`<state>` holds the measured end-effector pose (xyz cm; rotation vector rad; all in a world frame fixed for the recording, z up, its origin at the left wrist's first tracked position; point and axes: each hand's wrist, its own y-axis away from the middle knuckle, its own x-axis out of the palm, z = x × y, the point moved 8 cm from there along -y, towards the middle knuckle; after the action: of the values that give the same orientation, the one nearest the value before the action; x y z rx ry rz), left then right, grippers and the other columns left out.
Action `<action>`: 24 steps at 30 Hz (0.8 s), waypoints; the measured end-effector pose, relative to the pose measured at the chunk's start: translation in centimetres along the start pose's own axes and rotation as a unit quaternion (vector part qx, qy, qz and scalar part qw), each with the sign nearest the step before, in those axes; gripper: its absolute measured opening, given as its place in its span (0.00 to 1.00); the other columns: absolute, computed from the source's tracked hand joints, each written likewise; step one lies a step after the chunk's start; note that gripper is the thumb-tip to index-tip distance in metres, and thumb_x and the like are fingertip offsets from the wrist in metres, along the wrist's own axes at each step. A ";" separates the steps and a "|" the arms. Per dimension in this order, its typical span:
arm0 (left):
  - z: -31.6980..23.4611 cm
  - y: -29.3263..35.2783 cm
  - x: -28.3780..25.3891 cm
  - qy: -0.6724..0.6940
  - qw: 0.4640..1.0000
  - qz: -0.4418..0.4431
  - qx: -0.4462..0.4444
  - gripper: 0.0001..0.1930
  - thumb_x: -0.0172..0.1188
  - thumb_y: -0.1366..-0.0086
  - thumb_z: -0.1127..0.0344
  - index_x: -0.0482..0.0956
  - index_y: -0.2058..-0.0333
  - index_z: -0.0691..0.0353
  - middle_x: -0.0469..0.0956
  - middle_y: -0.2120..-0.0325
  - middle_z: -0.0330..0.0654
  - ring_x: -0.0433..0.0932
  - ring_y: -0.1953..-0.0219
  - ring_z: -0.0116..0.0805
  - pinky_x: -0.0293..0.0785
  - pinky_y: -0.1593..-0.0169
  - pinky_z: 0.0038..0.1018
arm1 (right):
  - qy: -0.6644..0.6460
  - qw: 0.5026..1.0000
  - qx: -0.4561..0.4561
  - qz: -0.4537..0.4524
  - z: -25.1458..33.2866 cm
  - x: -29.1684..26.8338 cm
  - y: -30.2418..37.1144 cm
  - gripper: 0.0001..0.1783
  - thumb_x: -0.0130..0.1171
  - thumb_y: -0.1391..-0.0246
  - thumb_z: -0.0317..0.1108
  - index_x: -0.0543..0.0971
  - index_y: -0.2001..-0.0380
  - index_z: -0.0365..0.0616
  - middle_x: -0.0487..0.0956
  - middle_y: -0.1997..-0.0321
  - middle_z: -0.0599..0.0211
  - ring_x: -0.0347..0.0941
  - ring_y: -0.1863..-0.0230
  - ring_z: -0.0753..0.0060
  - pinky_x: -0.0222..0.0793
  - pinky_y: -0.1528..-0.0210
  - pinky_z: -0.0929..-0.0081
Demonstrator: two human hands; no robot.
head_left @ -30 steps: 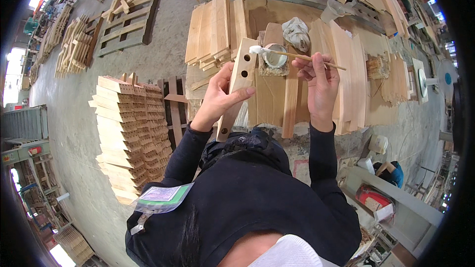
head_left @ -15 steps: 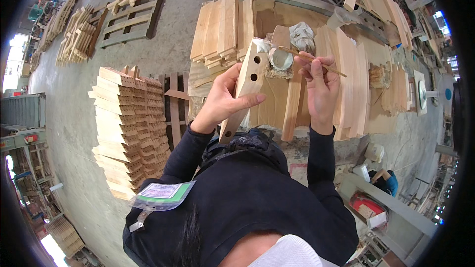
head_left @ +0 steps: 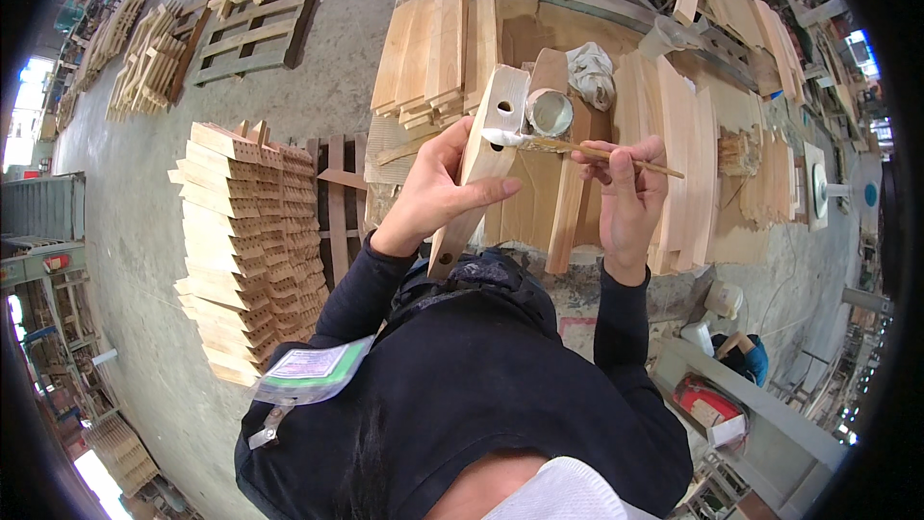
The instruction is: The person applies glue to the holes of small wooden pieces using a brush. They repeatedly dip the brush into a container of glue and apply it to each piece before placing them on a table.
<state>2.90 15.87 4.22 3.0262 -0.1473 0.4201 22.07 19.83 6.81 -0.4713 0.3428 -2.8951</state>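
My left hand [head_left: 445, 191] grips a pale wooden piece [head_left: 487, 166] with round holes, held tilted up, thumb along its near side. In my right hand [head_left: 628, 197] is a thin wooden-handled brush [head_left: 568, 146], pinched between thumb and fingers. Its tip, loaded with white paste, touches the end face at the lower of two upper holes. White paste [head_left: 499, 138] sits around that hole's edge, and the face above it looks whitened. Just beyond the brush stands a small round cup [head_left: 551, 114] smeared with white.
A crumpled whitish cloth [head_left: 590, 75] lies behind the cup. Boards [head_left: 428, 48] are stacked at the far left of the cardboard-covered bench, with longer boards [head_left: 679, 173] at right. A tall stack of drilled wooden pieces [head_left: 245, 250] stands left. A person [head_left: 746, 358] is partly visible at lower right.
The brush tip has moved down the end face from its top edge to the lower hole, leaving the top coated white. My right hand has shifted slightly down with it.
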 end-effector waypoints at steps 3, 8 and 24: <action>0.0 -0.1 -0.1 0.002 1.000 -0.002 0.006 0.27 0.68 0.50 0.69 0.73 0.49 0.61 0.73 0.64 0.31 0.70 0.62 0.20 0.67 0.55 0.20 | -0.020 1.000 -0.014 -0.006 0.2 -0.1 0.2 0.08 0.52 0.37 0.33 0.66 0.67 0.44 0.82 0.65 0.50 0.81 0.66 0.64 0.75 0.66 0.74; -0.2 -0.1 -0.2 0.012 1.000 -0.010 -0.003 0.28 0.69 0.50 0.67 0.73 0.48 0.61 0.73 0.64 0.31 0.70 0.62 0.21 0.67 0.55 0.21 | -0.007 0.999 -0.006 -0.034 0.1 0.3 0.7 0.09 0.53 0.37 0.33 0.65 0.69 0.45 0.82 0.68 0.53 0.81 0.69 0.65 0.75 0.68 0.73; 0.3 0.1 0.2 -0.010 1.000 -0.010 -0.006 0.29 0.68 0.52 0.70 0.72 0.48 0.62 0.74 0.61 0.31 0.71 0.61 0.20 0.68 0.54 0.21 | -0.032 0.993 0.008 -0.116 -0.9 -0.3 -1.5 0.10 0.53 0.38 0.35 0.66 0.71 0.46 0.82 0.70 0.53 0.81 0.70 0.66 0.77 0.67 0.74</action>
<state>3.19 15.75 4.03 3.0172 -0.1212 0.3866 21.79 21.49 6.27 -0.6379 0.2722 -3.0943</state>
